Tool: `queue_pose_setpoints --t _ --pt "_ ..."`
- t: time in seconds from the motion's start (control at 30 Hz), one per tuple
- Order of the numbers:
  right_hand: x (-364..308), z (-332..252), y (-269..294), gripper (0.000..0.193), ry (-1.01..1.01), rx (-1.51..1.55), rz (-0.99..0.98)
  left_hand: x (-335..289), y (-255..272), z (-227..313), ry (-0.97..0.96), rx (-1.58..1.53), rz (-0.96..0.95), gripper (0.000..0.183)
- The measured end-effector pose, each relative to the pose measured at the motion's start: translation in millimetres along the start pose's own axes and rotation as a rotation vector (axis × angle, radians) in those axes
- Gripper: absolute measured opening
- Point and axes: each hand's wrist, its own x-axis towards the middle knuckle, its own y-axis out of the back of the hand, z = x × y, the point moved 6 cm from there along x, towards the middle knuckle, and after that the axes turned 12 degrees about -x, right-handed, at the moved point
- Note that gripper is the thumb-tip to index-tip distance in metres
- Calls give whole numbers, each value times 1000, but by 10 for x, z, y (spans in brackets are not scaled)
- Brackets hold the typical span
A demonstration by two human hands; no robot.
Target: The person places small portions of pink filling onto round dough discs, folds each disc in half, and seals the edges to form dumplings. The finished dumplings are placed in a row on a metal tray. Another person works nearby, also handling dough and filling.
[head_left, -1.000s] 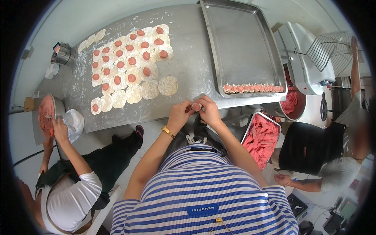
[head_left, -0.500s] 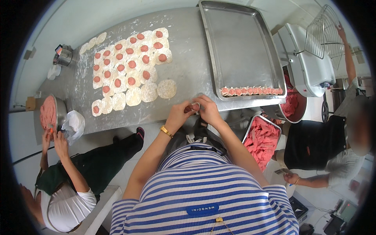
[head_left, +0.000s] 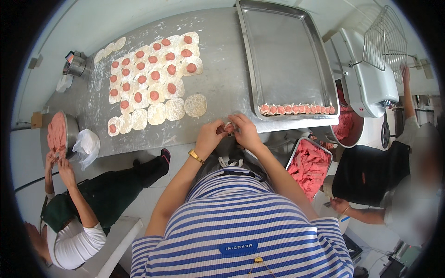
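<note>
Just off the near edge of the steel table, my left hand (head_left: 212, 135) and my right hand (head_left: 245, 133) meet around a small open-topped dumpling (head_left: 228, 127). Its pink meat filling shows between my fingertips, with pale wrapper around it. The fingers of both hands are closed on it from either side. Ahead and to the left lie rows of floured round wrappers (head_left: 195, 105); many carry a pink ball of meat filling (head_left: 155, 75), while several in the nearest row are bare. To my right is a large metal tray (head_left: 296, 117) with one row of finished dumplings (head_left: 296, 109) along its near side.
At the left, a co-worker's hands (head_left: 58, 160) work at a bowl of pink meat (head_left: 56, 132), beside a white plastic bag (head_left: 87, 142). A tray of meat (head_left: 309, 162) is below the table at right. Another person stands by a white mixer (head_left: 361, 74) with a wire guard.
My fingers have shifted slightly around the dumpling. The left co-worker's hands have come together lower by the bowl. At right, the other person's raised hand has moved down along the wire guard.
</note>
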Motion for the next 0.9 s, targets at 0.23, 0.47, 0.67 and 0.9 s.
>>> queue_pose_setpoints --t 0.23,0.47,0.67,0.9 --pt "-7 34 -91 32 -9 66 -149 16 5 -14 -1 36 -46 20" --pt "49 -4 32 29 -9 177 -168 -54 149 -33 99 -190 -100 21" --pt "520 590 914 26 -195 170 18 -47 326 -28 144 -202 -75 22" --pt "854 1097 816 35 -37 -287 -273 137 -54 399 39 -194 -193 19"
